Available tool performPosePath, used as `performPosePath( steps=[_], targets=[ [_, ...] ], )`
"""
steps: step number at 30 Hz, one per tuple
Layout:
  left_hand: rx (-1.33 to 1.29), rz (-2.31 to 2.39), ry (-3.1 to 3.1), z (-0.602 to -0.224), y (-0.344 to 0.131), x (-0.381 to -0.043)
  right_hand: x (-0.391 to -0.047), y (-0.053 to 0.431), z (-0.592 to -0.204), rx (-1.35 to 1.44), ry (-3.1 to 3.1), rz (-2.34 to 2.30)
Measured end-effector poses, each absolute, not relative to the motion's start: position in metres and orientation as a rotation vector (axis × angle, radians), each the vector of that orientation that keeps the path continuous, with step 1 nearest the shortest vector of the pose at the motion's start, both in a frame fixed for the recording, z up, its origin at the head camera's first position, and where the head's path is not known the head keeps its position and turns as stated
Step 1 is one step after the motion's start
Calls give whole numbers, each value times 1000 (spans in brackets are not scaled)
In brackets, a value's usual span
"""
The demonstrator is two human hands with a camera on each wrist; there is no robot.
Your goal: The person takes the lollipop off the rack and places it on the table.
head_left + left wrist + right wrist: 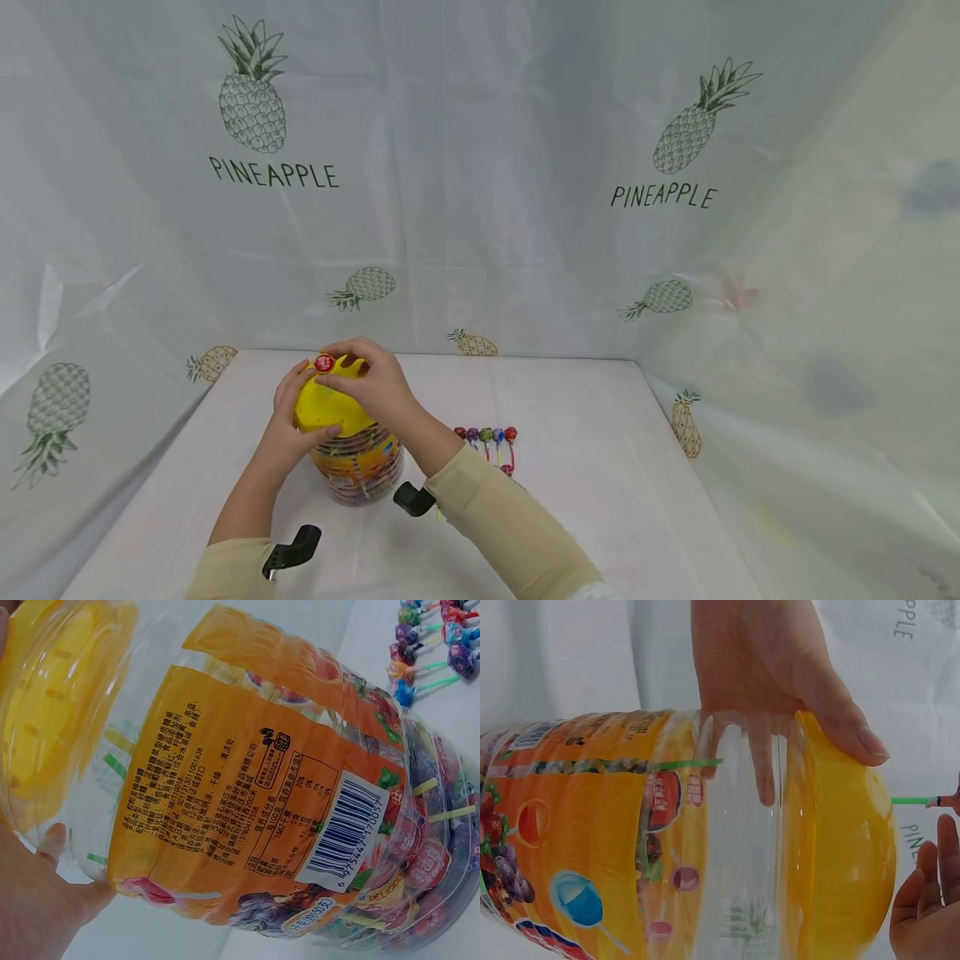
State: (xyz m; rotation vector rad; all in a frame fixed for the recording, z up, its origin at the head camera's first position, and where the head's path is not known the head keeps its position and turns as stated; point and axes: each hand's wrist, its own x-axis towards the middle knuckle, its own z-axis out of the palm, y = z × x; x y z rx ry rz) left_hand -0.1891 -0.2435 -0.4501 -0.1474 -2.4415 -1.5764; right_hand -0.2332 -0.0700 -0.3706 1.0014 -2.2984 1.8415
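A clear plastic candy jar (358, 467) with a yellow lid (333, 404) and an orange printed label (247, 772) stands upright at the table's left. My left hand (288, 425) grips it near the top, thumb (847, 720) over the lid's edge; its other fingers show through the clear wall. Above the lid my right hand (375, 387) pinches a red-wrapped lollipop (324, 363) between thumb and forefinger. The lollipop's green stick (911, 801) meets the lid's top; whether it passes through is hidden. More lollipops (427, 870) lie inside the jar, low down.
Right of the jar, several wrapped lollipops (486, 435) lie in rows on the white table (585, 467), partly behind my right forearm. A pineapple-print curtain (495, 208) hangs behind and along the sides. Black wrist camera mounts (296, 546) stick out from both sleeves.
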Motion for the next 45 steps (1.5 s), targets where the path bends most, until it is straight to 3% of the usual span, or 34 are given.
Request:
performPosePath(
  steps=[22,45],
  targets=[
    [-170,-1608,-2407,-450,-242,-190,-233,-67,-365,958,-2135,2079],
    [-167,-1573,-2390,-454,-244,-193,-249,40,-422,780,-2258,2148]
  ],
)
